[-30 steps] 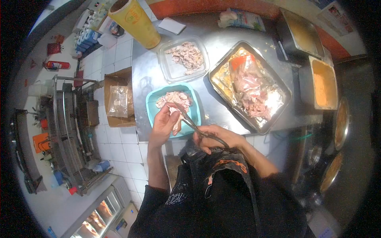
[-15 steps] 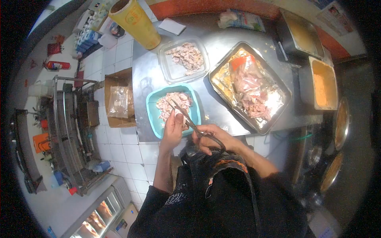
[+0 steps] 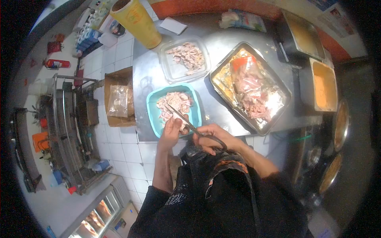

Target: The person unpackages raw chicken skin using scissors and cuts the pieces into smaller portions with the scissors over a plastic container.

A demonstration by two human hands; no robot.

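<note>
My right hand [image 3: 216, 139] is wrapped round the handles of dark metal scissors [image 3: 194, 129], whose blades reach up and left over a teal basin [image 3: 150, 115]. Close to the blades, my left hand [image 3: 170, 133] pinches a small pale piece of meat [image 3: 183, 126] above the basin's near edge. Cut pale meat [image 3: 179, 101] lies in a heap inside the basin. Behind it stands a clear plastic container [image 3: 163, 67] with more meat pieces. A metal tray [image 3: 223, 94] to the right bears foil, pinkish shredded meat [image 3: 256, 109] and a clear plastic bag [image 3: 248, 73].
A tall yellow container [image 3: 139, 25] and white paper [image 3: 173, 25] are at the back of the steel table [image 3: 216, 119]. Deep metal pans, one with orange contents [image 3: 322, 85], stand at right. An open cardboard box [image 3: 113, 121] sits beside the table's left edge.
The scissor blades have swung slightly left and down. My left hand has shifted a little left and lower, still with the meat piece.
</note>
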